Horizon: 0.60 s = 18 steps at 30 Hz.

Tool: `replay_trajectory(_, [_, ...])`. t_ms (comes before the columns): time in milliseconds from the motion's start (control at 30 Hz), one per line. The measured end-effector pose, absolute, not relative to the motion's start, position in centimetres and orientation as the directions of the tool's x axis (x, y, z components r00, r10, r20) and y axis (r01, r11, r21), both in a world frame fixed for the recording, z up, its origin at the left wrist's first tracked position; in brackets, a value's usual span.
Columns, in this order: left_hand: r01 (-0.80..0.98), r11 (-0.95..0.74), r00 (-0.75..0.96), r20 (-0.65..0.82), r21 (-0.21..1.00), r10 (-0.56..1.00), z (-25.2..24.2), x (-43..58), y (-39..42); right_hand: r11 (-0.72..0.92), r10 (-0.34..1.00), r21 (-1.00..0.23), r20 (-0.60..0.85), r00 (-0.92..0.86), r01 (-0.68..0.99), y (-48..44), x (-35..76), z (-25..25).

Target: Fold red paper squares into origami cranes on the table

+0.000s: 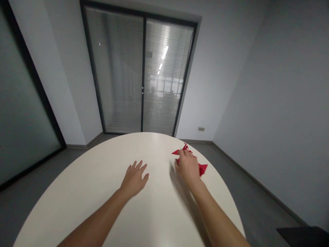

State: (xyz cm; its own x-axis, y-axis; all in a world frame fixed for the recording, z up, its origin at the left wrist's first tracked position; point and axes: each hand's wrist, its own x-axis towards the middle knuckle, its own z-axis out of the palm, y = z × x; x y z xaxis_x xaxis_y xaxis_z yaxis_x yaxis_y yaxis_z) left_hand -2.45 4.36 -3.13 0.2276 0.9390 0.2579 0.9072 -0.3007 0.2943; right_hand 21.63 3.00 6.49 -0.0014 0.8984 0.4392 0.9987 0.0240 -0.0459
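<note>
Two bare hands reach over a round white table [154,219], and some red folded shapes, which look like paper, sit near its right edge. The right hand [189,166] is right on top of them, so it is much nearer than the left hand [135,180]. The red makes a slanted row, and that is its long way: the far red part [185,146] peeks out just past the fingertips, with one point going left and one going up, and the near red part [203,169] pokes out on the right, by the little finger side. A bit of red also shows between the thumb and the other fingers. The right fingers are bent down with a small gap by the thumb, but I cannot tell if they have hold of anything, or just how many red shapes are hidden under there. The left hand is palm down, with its fingers spread wide and nothing in them. It is well apart from the red, off to the left, over bare table; I cannot tell if it touches the top.
</note>
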Motion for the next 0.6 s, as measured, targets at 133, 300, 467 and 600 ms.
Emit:
replay_trajectory(133, [0.915, -0.291, 0.22, 0.256, 0.281, 0.941, -3.1, -2.5, 4.4, -0.357, 0.848, -0.064, 0.396, 0.352, 0.932, 2.6, 27.0, 8.4])
replay_trajectory(300, [0.911, -0.285, 0.21, 0.258, 0.299, 0.943, -2.9, -2.5, 4.4, -0.447, 0.894, -0.028, -0.011, 0.447, 0.894, 2.6, 29.3, 8.2])
replay_trajectory(467, [0.838, -0.371, 0.238, 0.344, 0.4, 0.908, -2.2, -2.6, 4.2, -0.309, 0.951, -0.031, -0.003, 0.309, 0.95, 2.3, 27.2, 8.9])
replay_trajectory(600, [0.572, -0.393, 0.171, 0.363, 0.72, 0.916, -1.2, -1.6, 3.5, 0.097, 0.969, -0.226, 0.243, -0.04, 0.969, 2.1, 23.1, 9.0])
